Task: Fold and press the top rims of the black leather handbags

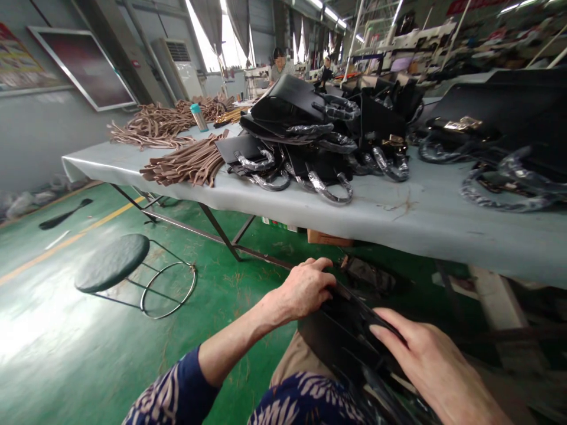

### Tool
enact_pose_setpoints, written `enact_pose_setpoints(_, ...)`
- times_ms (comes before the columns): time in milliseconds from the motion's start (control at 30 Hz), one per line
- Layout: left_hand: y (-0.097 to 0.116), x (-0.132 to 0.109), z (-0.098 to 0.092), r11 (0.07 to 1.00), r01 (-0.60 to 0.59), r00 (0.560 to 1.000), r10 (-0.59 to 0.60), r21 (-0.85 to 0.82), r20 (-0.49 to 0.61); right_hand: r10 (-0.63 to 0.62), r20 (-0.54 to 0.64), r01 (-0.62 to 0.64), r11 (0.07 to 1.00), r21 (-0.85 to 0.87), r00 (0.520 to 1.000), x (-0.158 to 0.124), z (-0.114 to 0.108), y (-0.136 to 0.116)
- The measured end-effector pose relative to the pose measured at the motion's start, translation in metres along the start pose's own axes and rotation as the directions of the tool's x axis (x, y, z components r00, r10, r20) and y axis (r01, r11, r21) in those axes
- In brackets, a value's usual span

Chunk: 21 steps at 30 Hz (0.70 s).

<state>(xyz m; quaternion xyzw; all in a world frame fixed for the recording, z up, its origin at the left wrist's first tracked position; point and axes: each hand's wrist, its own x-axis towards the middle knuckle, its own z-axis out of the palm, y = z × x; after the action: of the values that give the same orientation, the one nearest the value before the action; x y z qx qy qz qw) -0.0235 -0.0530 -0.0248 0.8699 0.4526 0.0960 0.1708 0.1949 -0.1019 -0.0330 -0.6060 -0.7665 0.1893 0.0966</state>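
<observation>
Workshop table ahead; both hands gripping black bag on lap

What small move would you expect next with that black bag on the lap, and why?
Probably tilt the black bag upright, I'd judge: the left hand grips its top edge, while the right hand lies flat on its side.

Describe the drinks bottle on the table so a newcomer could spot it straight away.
Take the long grey table and look to its far left end, where brown straps lie in heaps. The bottle stands upright among them, left of the black bags: the only upright thing there, with a teal cap.
</observation>
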Motion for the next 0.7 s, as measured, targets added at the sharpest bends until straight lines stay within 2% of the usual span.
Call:
enact_pose_setpoints(100,-0.005,0.005,-0.001,0.996,-0.047,0.998,0.050,-0.070,0.037,0.009,0.025,-0.011,0.994,0.107,1.000,0.002,-0.005,0.001)
enact_pose_setpoints(200,-0.010,0.006,-0.001,0.977,-0.102,0.992,0.114,-0.188,0.054,0.067,0.139,-0.096,0.972,0.215,0.988,0.006,-0.011,0.004)
enact_pose_setpoints(300,-0.013,0.007,0.003,0.965,-0.090,0.995,0.097,-0.245,0.018,0.084,0.215,-0.142,0.952,0.270,0.973,0.010,-0.016,0.007)
enact_pose_setpoints(567,-0.011,0.009,0.013,0.958,-0.009,0.997,-0.012,-0.286,-0.071,0.007,0.124,-0.048,0.942,0.332,0.992,0.015,-0.010,0.013)
enact_pose_setpoints(700,-0.008,0.010,0.017,0.963,0.028,0.994,-0.056,-0.270,-0.098,-0.034,0.007,0.031,0.966,0.255,0.999,0.016,-0.004,0.017)
